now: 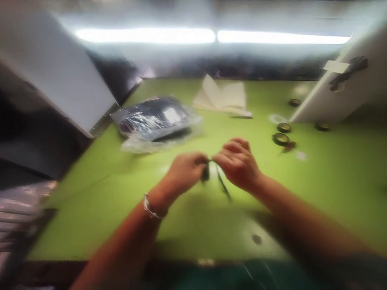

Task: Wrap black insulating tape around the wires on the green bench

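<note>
1. Strip [224, 186], dark and thin, is at the centre of the frame, above the table [98, 217]; it spans the small gap between the person's hands, and one end hangs down loose.
2. The left hand [184, 170], left of centre, has its fingers closed narrow on the strip; a dark lump [204, 173] shows under the fingertips, and whether it belongs to the strip cannot be told.
3. The right hand [238, 165] pinches the strip just beside, its other fingers curled in.
4. Handling of the strip looks under way, not finished: both hands are on it, and its tail hangs free. Blur hides whether anything is yet joined or knotted, so how much remains cannot be told.
5. Untouched lie the packet [156, 114], upper left of centre, the paper [224, 94], upper centre, and the rolls [281, 139], right of centre.
</note>
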Demonstrator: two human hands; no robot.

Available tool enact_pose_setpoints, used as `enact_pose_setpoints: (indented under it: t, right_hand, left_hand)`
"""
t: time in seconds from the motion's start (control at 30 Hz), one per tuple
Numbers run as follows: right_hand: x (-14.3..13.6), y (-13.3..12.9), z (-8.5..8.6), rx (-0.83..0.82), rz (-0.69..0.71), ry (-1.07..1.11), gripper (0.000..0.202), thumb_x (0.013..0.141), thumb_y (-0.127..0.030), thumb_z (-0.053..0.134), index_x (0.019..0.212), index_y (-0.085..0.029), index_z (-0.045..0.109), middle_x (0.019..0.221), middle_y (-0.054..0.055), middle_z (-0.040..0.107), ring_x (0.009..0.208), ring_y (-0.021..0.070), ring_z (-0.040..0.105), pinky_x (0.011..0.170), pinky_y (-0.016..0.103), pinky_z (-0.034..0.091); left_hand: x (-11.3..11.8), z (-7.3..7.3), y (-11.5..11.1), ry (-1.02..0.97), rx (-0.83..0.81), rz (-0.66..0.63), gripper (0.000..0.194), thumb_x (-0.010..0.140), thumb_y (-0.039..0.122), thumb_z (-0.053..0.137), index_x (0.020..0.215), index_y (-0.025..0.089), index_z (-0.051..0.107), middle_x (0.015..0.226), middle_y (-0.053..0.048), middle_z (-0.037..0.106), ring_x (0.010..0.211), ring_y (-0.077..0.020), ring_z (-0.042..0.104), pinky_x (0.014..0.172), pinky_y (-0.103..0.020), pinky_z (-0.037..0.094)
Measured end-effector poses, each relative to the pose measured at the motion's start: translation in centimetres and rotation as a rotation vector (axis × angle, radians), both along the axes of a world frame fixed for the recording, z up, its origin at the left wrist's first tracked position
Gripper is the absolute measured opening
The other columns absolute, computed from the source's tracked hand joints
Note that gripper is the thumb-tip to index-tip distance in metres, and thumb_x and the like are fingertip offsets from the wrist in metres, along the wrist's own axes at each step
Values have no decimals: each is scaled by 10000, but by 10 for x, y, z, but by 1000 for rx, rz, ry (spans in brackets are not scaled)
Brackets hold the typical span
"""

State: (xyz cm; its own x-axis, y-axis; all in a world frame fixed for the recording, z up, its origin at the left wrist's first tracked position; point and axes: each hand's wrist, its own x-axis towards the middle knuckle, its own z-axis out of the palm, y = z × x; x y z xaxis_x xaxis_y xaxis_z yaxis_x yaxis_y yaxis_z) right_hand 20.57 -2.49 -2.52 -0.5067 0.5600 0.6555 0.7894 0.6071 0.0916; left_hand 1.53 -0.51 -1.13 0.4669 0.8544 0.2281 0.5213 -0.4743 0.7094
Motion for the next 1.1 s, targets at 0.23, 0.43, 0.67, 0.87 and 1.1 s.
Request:
enact_pose_setpoints:
  t: [0.23, 0.43, 0.67, 0.87, 1.1]
  right_hand:
    - [2, 3, 8, -287, 30, 145, 44, 834, -221, 616, 822, -202, 654, 739, 11, 686, 776, 176, 564, 825, 339, 336]
    - [6, 4, 13, -509, 8, 37, 171, 869, -239, 587, 738, -187, 683, 634, 15, 665, 601, 147, 513, 674, 310, 289]
    - [8, 7, 6, -293, 40, 107, 93, 843, -219, 609, 800, -196, 689, 676, 17, 679, 688, 175, 511, 777, 336, 322]
    - [5, 4, 9, -217, 0, 74, 159, 872, -231, 569, 739, -194, 647, 631, 16, 648, 701, 179, 507, 811, 347, 323]
    - [0, 1, 4, -153, 8, 55, 190, 883, -252, 561, 719, -192, 636, 613, 7, 628, 668, 163, 468, 824, 347, 324]
  left_hand:
    - [1, -5, 2, 5, 153, -6, 196, 769, 102, 510, 782, 166, 695, 688, -13, 675, 617, -130, 574, 603, -240, 428]
    - [10, -15, -3, 101, 424, -46, 188, 823, 112, 486, 836, 146, 670, 764, -70, 669, 690, -175, 595, 638, -283, 452]
    - [8, -11, 0, -176, 183, -94, 203, 788, 62, 521, 832, 169, 688, 752, -16, 685, 665, -114, 597, 660, -226, 472]
    - [7, -9, -2, -214, 83, -83, 238, 754, 88, 540, 901, 163, 712, 766, -16, 705, 654, -114, 602, 622, -213, 473]
    - [4, -4, -3, -151, 15, -4, 261, 688, 100, 532, 830, 164, 742, 690, 0, 699, 605, -107, 584, 536, -185, 428]
